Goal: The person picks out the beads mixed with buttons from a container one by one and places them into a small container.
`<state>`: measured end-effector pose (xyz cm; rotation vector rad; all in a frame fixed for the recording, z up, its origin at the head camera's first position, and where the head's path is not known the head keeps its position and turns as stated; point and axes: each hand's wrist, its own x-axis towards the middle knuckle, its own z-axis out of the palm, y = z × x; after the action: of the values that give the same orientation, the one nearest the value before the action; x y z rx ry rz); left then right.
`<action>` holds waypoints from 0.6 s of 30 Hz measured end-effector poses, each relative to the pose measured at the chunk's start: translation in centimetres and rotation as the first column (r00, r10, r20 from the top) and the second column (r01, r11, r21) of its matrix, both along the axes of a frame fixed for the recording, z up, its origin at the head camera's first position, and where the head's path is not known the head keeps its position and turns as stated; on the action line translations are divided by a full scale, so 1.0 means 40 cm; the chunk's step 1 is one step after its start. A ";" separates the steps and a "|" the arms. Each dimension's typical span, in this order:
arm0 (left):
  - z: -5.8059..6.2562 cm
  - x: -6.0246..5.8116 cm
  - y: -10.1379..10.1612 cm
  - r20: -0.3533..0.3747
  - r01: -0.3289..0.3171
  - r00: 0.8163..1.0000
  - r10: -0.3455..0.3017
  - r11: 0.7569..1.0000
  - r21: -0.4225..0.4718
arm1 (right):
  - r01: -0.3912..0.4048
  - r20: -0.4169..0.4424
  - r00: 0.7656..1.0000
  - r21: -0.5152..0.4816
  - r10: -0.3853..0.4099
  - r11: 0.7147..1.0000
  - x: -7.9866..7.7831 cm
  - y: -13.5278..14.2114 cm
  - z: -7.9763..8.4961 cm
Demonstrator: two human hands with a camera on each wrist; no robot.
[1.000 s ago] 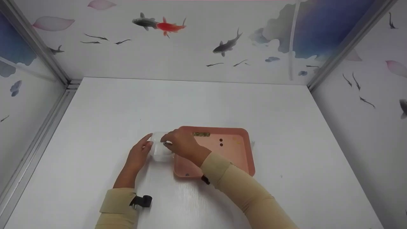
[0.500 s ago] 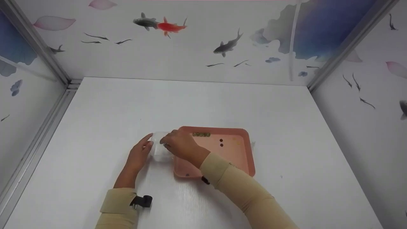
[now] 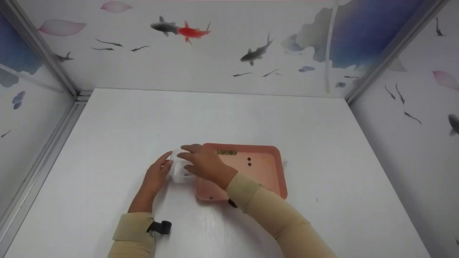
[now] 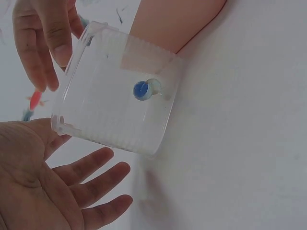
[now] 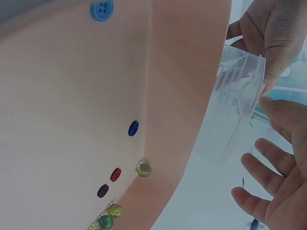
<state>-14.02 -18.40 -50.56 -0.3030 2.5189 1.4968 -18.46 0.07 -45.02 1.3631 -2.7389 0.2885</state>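
A clear plastic container (image 3: 181, 175) stands to the left of the pink tray (image 3: 242, 146). My left hand (image 3: 156, 175) rests against the container's left side, with its thumb by the rim and its fingers loosely extended. Over the container's opening is my right hand (image 3: 206, 161), its fingers spread and holding nothing. Through the container wall, the left wrist view shows a small round blue piece (image 4: 141, 90) inside, a paler round shape overlapping it.
Marbles (image 3: 227, 152) line up along the tray's back edge. Two dark buttons (image 3: 249, 161) lie farther right, and a blue button (image 5: 102, 9) sits near the tray's front. Patterned walls (image 3: 215, 71) border the white table (image 3: 215, 118).
The fingers of my right hand were pinched together over the container with something dark at their tips; now they are spread apart. A dark spot shows inside the container. My left hand stays put.
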 end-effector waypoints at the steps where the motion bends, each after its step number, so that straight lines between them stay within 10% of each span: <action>1: 0.000 0.000 0.000 0.000 0.001 1.000 -0.001 1.000 -0.002 | -0.001 -0.012 1.000 -0.004 0.001 1.000 0.001 0.002 0.000; 18: 0.001 -0.001 0.004 0.021 -0.018 1.000 0.018 1.000 -0.001 | 0.064 -0.090 0.994 0.084 -0.056 0.994 0.008 0.033 0.021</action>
<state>-14.07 -18.25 -50.50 -0.3412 2.5067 1.4913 -18.15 1.41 -44.17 1.2768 -2.7430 0.1044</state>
